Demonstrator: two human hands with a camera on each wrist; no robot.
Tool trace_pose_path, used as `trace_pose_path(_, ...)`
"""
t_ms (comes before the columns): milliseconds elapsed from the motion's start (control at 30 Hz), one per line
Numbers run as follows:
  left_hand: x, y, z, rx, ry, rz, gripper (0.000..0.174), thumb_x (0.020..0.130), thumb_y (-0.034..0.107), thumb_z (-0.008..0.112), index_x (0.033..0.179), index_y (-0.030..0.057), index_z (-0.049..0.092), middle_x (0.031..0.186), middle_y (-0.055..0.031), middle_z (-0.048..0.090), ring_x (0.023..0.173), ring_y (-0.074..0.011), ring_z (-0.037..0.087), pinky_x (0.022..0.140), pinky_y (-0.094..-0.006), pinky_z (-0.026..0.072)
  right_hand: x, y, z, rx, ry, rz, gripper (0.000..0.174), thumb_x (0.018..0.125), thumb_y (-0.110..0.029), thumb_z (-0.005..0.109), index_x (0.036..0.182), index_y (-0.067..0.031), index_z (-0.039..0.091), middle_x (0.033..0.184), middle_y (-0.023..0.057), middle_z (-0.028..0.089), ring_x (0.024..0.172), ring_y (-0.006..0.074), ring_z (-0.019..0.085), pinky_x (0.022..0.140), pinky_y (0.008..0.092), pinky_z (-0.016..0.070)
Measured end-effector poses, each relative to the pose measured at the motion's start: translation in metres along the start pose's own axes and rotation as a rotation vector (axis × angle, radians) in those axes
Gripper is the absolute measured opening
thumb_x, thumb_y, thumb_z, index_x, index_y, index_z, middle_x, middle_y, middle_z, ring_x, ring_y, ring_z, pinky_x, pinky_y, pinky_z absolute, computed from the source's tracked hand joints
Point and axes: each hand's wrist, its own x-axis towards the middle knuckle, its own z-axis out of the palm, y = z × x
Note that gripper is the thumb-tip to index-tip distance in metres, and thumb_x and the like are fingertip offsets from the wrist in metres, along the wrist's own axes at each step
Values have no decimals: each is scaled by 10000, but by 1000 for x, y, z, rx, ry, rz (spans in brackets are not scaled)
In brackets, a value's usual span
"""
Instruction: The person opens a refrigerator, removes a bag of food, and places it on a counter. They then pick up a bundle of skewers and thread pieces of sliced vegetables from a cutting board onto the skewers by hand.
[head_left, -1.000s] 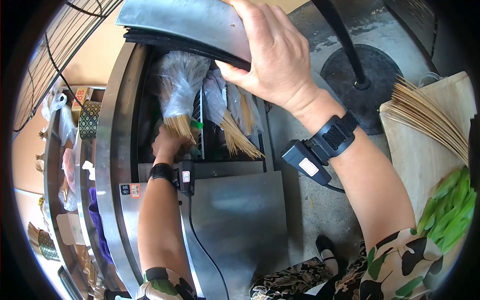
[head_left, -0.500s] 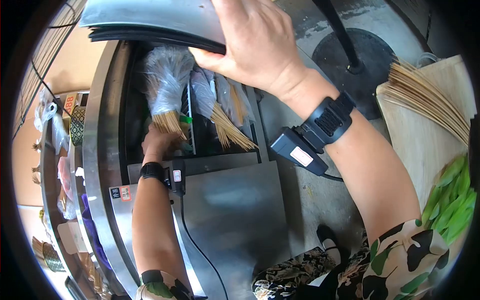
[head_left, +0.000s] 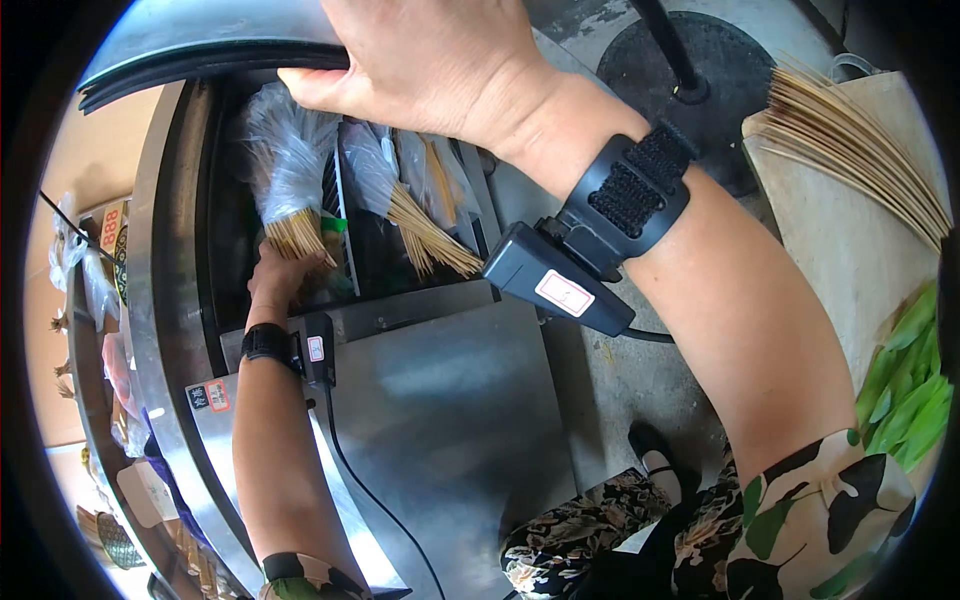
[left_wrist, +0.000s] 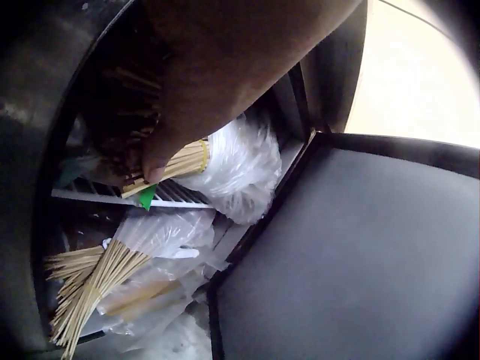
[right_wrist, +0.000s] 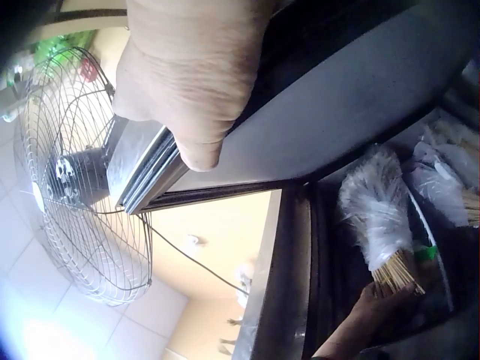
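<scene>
**Partway along: steel chest cooler (head_left: 450, 420) open, wrapped skewer bundle (head_left: 290, 170) gripped but inside**

You have the cooler open at the left of the scene, its lid (head_left: 220, 25) raised at the far side. Your right hand (head_left: 430, 60) holds the lid's edge, thumb below. On the right, a cutting board (head_left: 800, 210) bears unwrapped skewers (head_left: 860, 140). The wrapped bundle lies left of the wire divider (left_wrist: 90, 196), plastic end far, bare sticks near; your left hand (head_left: 275, 275) grips those stick ends. Two smaller plastic-wrapped bundles (head_left: 370, 165) lie right of the divider. Opening and reaching look done, I judge; moving or arranging the gripped bundle looks unfinished, and the lid is not down.
</scene>
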Motion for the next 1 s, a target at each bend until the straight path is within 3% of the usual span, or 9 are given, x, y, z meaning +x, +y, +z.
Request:
trace_pose_path(167,-23,19,-10,36,-17,-87,932,574,498,761,1291,77,340,1189,-195,536,1128,-345,498,970,-393,373,4,-1,2,21,-68,6,675,657,-168,711,1180,29,332,970,176,499,912,297,516,805,369,461)
trace_pose_path(233,-30,30,-13,103,-19,-176,934,567,493,760,1290,85,330,1245,-191,475,1188,-349,425,960,-436,375,9,-3,0,71,-131,24,650,662,-169,692,1177,36,353,985,187,509,924,315,521,821,380,454)
trace_pose_path(333,-41,41,-13,158,28,-218,975,569,528,746,1310,118,263,1235,-181,461,1173,-352,414,927,-473,376,8,-3,2,44,25,-59,700,612,-171,716,1189,34,376,1033,197,513,941,353,519,823,403,439)
trace_pose_path(467,-43,50,-15,173,1,-286,970,608,532,736,1326,125,227,1262,-159,434,1179,-318,398,916,-474,355,15,-11,-9,90,-104,45,740,576,-174,741,1197,18,387,1045,195,519,940,370,515,819,410,431)
trace_pose_path(567,-39,49,-12,169,-17,-301,984,627,526,729,1347,120,195,1284,-157,414,1193,-308,382,920,-471,351,16,-8,-7,60,-31,-43,736,576,-173,740,1197,13,391,1031,194,527,922,375,518,812,414,430)
trace_pose_path(700,-38,50,-12,173,-34,-301,1011,644,525,720,1371,115,149,1288,-157,410,1202,-294,374,933,-467,345,17,-11,-9,64,-97,27,732,579,-175,739,1196,15,392,1003,191,528,901,373,522,795,413,435)
trace_pose_path(1000,-41,55,-13,167,-26,-335,979,643,527,720,1348,121,176,1301,-145,396,1213,-297,364,947,-470,336,16,-9,-7,49,-24,-41,721,591,-169,729,1197,23,386,977,190,527,877,363,528,775,407,442)
